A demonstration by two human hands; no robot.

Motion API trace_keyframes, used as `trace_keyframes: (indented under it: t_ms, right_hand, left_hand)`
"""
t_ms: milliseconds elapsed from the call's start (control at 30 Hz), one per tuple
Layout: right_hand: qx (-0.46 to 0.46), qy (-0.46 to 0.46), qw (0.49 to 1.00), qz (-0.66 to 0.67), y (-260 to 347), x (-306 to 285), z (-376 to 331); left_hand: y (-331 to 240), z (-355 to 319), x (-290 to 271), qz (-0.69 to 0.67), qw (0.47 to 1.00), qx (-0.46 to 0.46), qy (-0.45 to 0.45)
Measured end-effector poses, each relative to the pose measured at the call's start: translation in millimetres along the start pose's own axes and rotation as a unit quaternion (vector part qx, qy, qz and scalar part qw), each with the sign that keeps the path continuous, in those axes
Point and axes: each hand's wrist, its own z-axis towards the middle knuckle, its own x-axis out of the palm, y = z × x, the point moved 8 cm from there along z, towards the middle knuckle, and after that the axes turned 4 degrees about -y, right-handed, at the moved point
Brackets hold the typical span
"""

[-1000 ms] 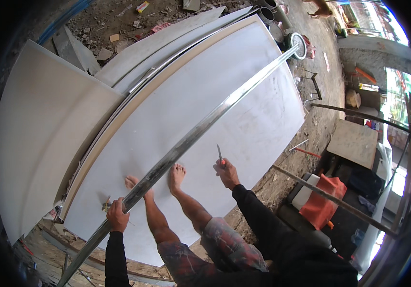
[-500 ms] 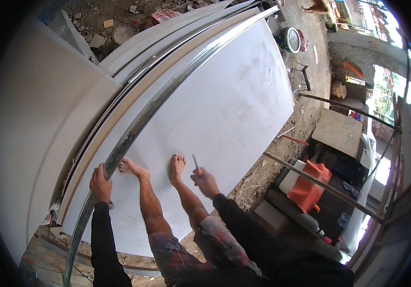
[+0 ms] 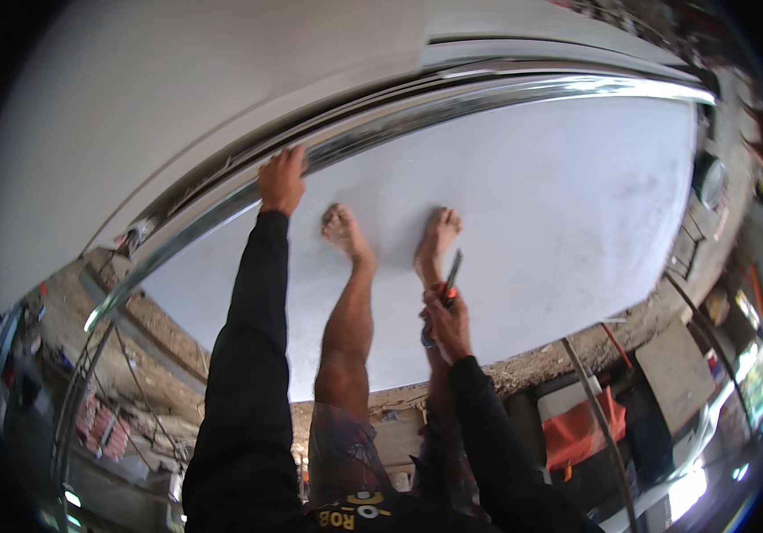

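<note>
I stand barefoot on a large pale, flat board (image 3: 559, 204). Along its far long side runs a long, shiny metal bar (image 3: 381, 129), bowed by the lens. My left hand (image 3: 282, 182) is closed over this bar, left of my feet, with the fingertips over its far edge. In front of my right shin, my right hand (image 3: 448, 322) grips a utility knife (image 3: 451, 291) with orange on its handle. Its blade points up and away from me and is apart from the board. The palm side of the right hand is hidden.
Beyond the bar a large cream panel (image 3: 221, 80) rises beside more stacked sheets. At the right are an orange bag (image 3: 584, 428), a brown board (image 3: 673, 373) and thin poles (image 3: 599, 426). A round bucket (image 3: 712, 182) stands off the board's far right end.
The view has turned, so the board and bar now lie more crosswise. My left hand still grips the bar; my right hand still holds the knife, now in front of my right shin.
</note>
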Motion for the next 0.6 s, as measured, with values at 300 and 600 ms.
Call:
trace_keyframes:
  t_ms: [300,600]
  right_hand:
    - [0.076,0.059,0.995,-0.03,-19.7,22.3,68.6]
    - [0.045,0.113,0.99,-0.075,-1.6,37.6,70.9]
  left_hand:
    - [37.6,28.7,92.9,0.075,0.989,-0.112,-0.057]
    - [36.1,8.6,76.3,0.054,0.985,-0.116,-0.116]
